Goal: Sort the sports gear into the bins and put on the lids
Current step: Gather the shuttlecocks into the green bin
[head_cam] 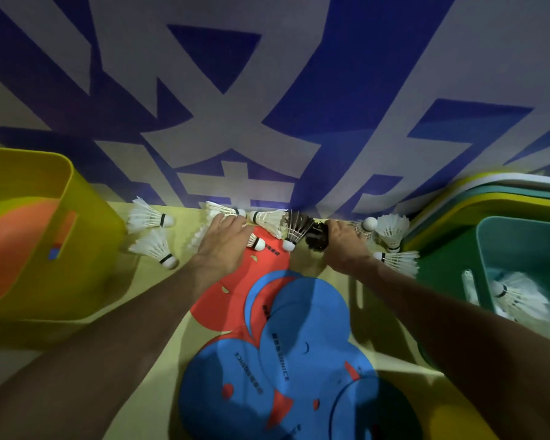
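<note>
Several white shuttlecocks lie along the wall on the yellow-green floor, two at the left (154,249), others at the right (391,231). My left hand (224,241) lies over a white shuttlecock (257,242) on a red disc (235,281), fingers curled round feathers. My right hand (343,244) grips a black shuttlecock (316,238); a second black-feathered one (296,231) stands beside it. Blue discs (302,338) overlap in the foreground. A yellow bin (61,249) at left holds orange discs. A teal bin (489,249) at right holds white shuttlecocks.
A banner with large blue shapes (267,106) hangs down right behind the shuttlecocks. Stacked lids or bins in green, yellow and white (451,198) sit behind the teal bin. A green bin wall (442,281) flanks it.
</note>
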`<state>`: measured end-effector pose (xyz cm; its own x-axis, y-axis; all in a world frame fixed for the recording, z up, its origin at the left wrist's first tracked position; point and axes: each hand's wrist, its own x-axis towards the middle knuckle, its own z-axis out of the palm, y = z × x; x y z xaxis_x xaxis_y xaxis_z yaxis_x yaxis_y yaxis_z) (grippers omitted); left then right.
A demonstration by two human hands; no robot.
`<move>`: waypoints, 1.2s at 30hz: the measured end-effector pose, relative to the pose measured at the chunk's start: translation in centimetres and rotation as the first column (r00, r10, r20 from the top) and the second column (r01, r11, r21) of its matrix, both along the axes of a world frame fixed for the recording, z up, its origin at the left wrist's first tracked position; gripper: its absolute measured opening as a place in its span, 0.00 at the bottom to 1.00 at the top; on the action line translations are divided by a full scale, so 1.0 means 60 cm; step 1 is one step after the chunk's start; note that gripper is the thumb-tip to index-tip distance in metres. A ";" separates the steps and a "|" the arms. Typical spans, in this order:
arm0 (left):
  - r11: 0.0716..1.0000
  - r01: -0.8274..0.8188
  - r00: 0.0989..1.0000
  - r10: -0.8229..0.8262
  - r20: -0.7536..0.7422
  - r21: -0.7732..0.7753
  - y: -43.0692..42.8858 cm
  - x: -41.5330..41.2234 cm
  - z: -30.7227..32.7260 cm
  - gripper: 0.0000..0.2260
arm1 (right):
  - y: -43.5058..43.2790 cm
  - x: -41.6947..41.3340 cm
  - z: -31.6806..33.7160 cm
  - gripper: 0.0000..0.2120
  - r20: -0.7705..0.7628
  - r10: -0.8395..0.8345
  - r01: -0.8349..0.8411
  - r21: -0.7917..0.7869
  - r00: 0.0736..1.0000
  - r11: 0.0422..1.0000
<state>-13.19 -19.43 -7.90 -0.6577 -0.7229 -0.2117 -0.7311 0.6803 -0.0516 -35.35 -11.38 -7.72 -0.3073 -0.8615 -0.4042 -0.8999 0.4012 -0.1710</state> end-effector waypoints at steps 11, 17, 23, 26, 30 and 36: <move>0.975 0.052 0.988 -0.019 0.150 -0.216 0.008 -0.024 -0.020 0.16 | 0.022 0.008 -0.025 0.18 -0.111 0.051 -0.039 0.106 0.993 0.994; 0.993 -0.016 0.999 0.021 0.038 -0.119 0.024 -0.028 0.020 0.18 | 0.027 -0.001 0.029 0.20 0.132 -0.142 0.134 0.066 0.981 0.989; 0.936 -0.220 0.876 0.313 -0.368 0.274 0.061 -0.097 0.130 0.15 | 0.039 -0.041 0.121 0.21 0.404 -0.243 0.280 -0.032 0.882 0.960; 0.834 -0.256 0.756 0.488 -0.436 0.490 0.075 -0.140 0.176 0.14 | 0.060 -0.070 0.172 0.18 0.492 -0.269 0.375 -0.129 0.828 0.918; 0.709 -0.174 0.557 0.643 -0.526 0.683 0.102 -0.192 0.226 0.14 | 0.104 -0.113 0.235 0.12 0.629 -0.281 0.508 -0.212 0.725 0.835; 0.643 0.046 0.504 0.646 -0.574 0.764 0.194 -0.273 0.306 0.05 | 0.207 -0.187 0.310 0.06 0.787 -0.228 0.643 -0.259 0.573 0.721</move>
<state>-29.54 -7.78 10.47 -0.5474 -0.8025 -0.2375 -0.3812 -0.0135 0.9244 -46.54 1.04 10.90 -0.5243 -0.8157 -0.2445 -0.1711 0.3822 -0.9081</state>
